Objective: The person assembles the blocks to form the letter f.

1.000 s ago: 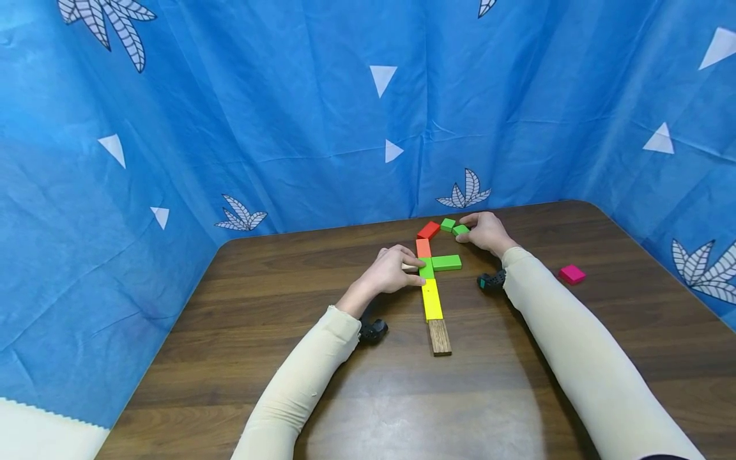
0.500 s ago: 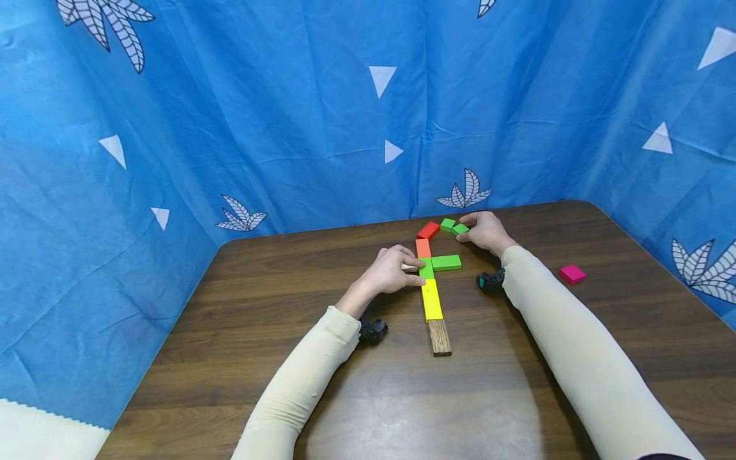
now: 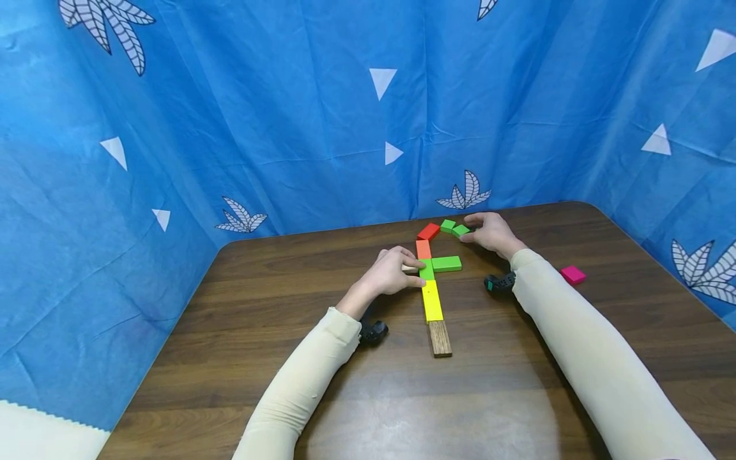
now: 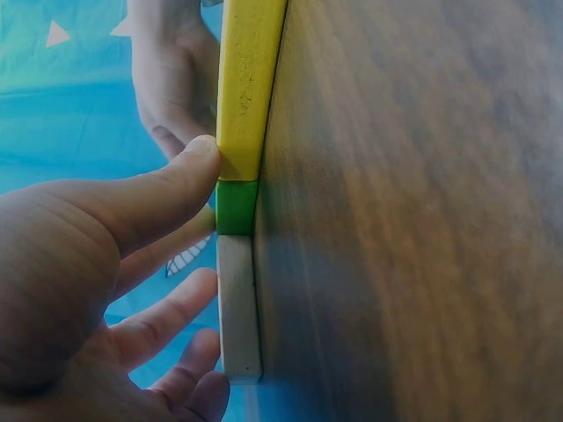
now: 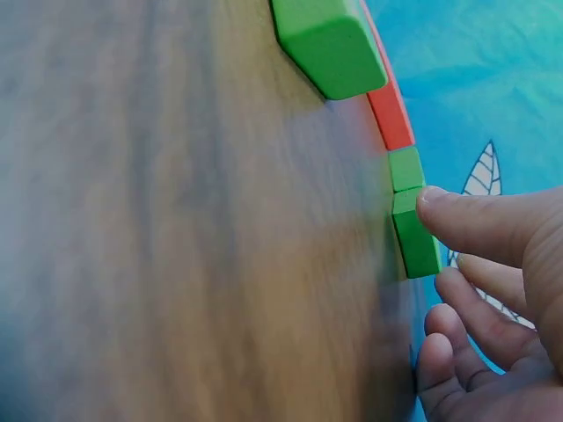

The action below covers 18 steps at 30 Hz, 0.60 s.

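Observation:
My left hand (image 3: 391,269) rests on the row of blocks. In the left wrist view its thumb touches the yellow block (image 4: 251,97) near the green block (image 4: 236,208), with other fingertips by a pale block (image 4: 237,316). At the far end, my right hand (image 3: 491,233) is beside a green block (image 3: 461,230), holding nothing. The right wrist view shows its thumb (image 5: 440,209) right at that block's edge, other fingers loosely bent. A smaller green block (image 3: 448,225), a red block (image 3: 429,231) and an orange block (image 3: 423,249) curve back to the row.
A long green block (image 3: 447,263) juts right from the row, which ends nearest me in a brown wooden block (image 3: 440,338). A pink block (image 3: 572,275) lies apart on the right of the brown table (image 3: 241,358). Blue curtain (image 3: 322,115) hangs behind the table.
My right hand has shifted slightly to the right, its fingers drawing off the green block, which stays in place. The left hand has not moved.

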Available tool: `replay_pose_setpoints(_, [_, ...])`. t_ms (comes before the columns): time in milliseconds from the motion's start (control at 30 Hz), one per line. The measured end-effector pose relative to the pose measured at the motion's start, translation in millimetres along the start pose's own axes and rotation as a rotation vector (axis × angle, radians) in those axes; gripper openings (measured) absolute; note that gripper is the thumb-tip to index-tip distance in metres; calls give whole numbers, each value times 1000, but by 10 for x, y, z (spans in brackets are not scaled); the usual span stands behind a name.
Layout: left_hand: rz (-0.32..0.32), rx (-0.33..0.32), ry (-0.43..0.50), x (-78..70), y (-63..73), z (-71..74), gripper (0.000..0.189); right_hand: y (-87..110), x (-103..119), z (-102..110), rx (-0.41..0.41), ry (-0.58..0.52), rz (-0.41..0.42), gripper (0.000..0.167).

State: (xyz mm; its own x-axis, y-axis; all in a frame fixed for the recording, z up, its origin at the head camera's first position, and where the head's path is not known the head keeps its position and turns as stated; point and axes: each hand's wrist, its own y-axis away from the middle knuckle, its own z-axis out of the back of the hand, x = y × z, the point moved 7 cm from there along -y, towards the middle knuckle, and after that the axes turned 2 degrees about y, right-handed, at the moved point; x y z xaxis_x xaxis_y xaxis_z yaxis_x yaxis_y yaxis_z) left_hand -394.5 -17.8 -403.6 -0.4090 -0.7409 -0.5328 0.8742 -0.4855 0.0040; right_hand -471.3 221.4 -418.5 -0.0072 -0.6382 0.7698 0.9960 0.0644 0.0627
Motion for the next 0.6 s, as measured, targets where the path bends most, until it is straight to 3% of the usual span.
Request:
replay_pose_setpoints(300, [4, 1, 6, 3, -3, -24, 48, 272, -21, 113, 10, 2, 54, 61])
replay_pose_setpoints(600, [-7, -1, 0, -9, 8, 3, 48, 642, 44, 321, 9, 39, 167, 60])
